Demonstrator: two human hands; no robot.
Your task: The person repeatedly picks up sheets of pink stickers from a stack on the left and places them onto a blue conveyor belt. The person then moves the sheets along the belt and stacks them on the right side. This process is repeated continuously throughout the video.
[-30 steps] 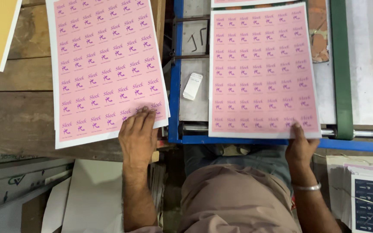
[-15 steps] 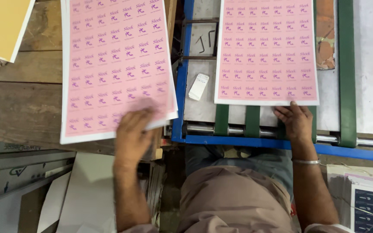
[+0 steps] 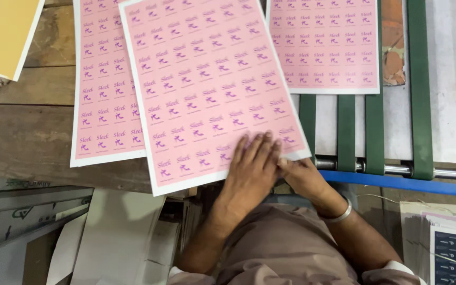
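A pink sheet printed with rows of small purple labels [image 3: 212,89] lies slanted across the gap between the wooden table [image 3: 27,142] and the feeder. My left hand [image 3: 252,169] rests on top of its near right corner, fingers flat and pressed together. My right hand [image 3: 302,177], with a metal bangle on the wrist, meets that corner from the right, fingertips tucked at the sheet's edge. A stack of the same pink sheets [image 3: 104,95] sits on the table to the left. Another pink sheet [image 3: 323,42] lies farther away on the green belts [image 3: 347,132].
A blue frame bar [image 3: 397,183] and a metal roller [image 3: 449,173] run along the feeder's near edge. A yellow sheet [image 3: 1,31] lies at the far left. White boards [image 3: 117,232] and a dark printed sheet [image 3: 455,253] sit near my body.
My left hand has drawn the top pink sheet off the stack and swung it right toward the belts. The earlier sheet has travelled away, and my right hand came left to the new sheet's corner.
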